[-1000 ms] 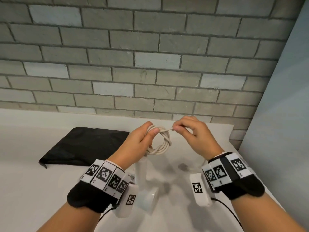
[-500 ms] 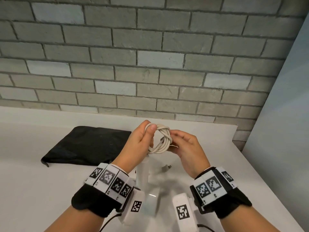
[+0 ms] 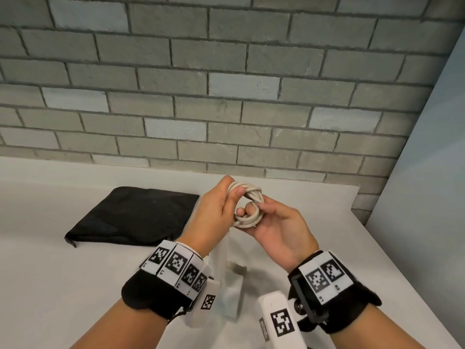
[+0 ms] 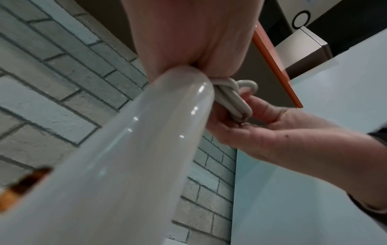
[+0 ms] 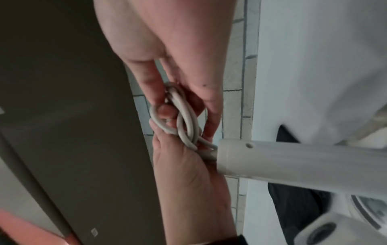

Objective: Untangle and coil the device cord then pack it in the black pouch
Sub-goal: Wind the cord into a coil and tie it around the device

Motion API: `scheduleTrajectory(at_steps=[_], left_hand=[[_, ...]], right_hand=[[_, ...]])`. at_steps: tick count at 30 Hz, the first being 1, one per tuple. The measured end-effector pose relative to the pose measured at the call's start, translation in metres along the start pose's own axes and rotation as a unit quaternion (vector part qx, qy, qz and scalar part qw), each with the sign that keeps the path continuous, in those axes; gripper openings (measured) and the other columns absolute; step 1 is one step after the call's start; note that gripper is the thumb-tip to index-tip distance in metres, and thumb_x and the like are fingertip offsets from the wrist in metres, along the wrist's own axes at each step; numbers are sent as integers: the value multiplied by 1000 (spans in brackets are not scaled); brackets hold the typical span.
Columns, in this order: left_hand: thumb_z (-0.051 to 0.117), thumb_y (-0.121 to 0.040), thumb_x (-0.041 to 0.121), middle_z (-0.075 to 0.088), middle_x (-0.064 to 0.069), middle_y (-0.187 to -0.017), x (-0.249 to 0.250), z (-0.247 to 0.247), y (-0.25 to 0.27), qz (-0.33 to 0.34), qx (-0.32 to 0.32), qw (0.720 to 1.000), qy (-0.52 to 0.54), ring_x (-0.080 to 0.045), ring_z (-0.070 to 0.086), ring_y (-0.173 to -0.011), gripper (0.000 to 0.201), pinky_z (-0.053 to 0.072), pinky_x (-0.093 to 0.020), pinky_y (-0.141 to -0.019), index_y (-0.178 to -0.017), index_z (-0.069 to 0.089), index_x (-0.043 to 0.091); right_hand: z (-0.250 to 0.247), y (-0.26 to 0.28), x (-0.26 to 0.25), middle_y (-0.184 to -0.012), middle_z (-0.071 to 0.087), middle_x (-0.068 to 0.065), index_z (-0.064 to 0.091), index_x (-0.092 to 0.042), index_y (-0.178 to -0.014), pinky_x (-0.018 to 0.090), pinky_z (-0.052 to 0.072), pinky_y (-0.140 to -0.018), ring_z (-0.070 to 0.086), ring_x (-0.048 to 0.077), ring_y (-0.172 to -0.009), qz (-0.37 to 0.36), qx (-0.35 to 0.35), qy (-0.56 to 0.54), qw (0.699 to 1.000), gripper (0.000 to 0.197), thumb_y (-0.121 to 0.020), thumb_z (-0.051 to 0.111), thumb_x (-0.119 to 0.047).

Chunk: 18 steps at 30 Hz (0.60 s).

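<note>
A white cord (image 3: 247, 206), wound into a small coil, is held above the table between both hands. My left hand (image 3: 234, 195) grips the coil's left side, thumb over the top strands. My right hand (image 3: 253, 210), palm up, has fingers hooked through the coil and pinches its right side. The right wrist view shows the strands (image 5: 185, 122) crossing between the fingers. The white tube-shaped device (image 4: 136, 149) on the cord hangs under the left hand (image 3: 227, 270). The black pouch (image 3: 136, 217) lies flat on the table to the left.
The white table (image 3: 50, 273) runs to a grey brick wall (image 3: 226, 96) at the back. A pale blue panel (image 3: 427, 197) closes off the right side. The table's right edge slants close by my right wrist.
My right hand left the cord end it was pulling to the right, came back to the coil and turned palm up with fingers through it. The left hand kept its hold.
</note>
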<state>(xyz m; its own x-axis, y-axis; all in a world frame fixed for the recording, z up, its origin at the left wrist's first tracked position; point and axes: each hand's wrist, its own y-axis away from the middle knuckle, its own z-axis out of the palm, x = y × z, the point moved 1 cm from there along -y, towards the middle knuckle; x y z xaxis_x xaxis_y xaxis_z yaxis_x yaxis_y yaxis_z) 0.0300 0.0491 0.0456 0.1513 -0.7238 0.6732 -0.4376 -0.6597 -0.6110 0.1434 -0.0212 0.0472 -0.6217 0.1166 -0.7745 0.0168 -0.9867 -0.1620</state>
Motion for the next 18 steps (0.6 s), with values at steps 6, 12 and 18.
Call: scheduleTrajectory(at_steps=[6,12,18], left_hand=[[41,-94,28,58,-7,-70,3,3,0,10,15,1000,4,-13,52,-61,28,41,-20,-56,-89,48,2],[41,-93,30,48,5,-62,3,5,1,30,30,998,-37,-8,46,-57,30,37,-15,-53,-84,47,3],[40,-94,29,55,0,-66,3,8,-5,21,40,998,-32,-6,51,-56,27,40,-15,-49,-86,47,4]], right_hand=[[5,-4,3,-71,56,4,54,-3,-114,34,55,-75,58,17,-71,-44,81,196,976,37,-80,50,12],[-5,6,-2,-103,51,14,46,-1,-112,32,58,-61,63,22,-82,-3,147,294,944,35,-80,50,12],[-16,18,-17,-76,64,14,53,-3,-74,28,56,-62,65,22,-68,20,152,282,947,14,-83,51,7]])
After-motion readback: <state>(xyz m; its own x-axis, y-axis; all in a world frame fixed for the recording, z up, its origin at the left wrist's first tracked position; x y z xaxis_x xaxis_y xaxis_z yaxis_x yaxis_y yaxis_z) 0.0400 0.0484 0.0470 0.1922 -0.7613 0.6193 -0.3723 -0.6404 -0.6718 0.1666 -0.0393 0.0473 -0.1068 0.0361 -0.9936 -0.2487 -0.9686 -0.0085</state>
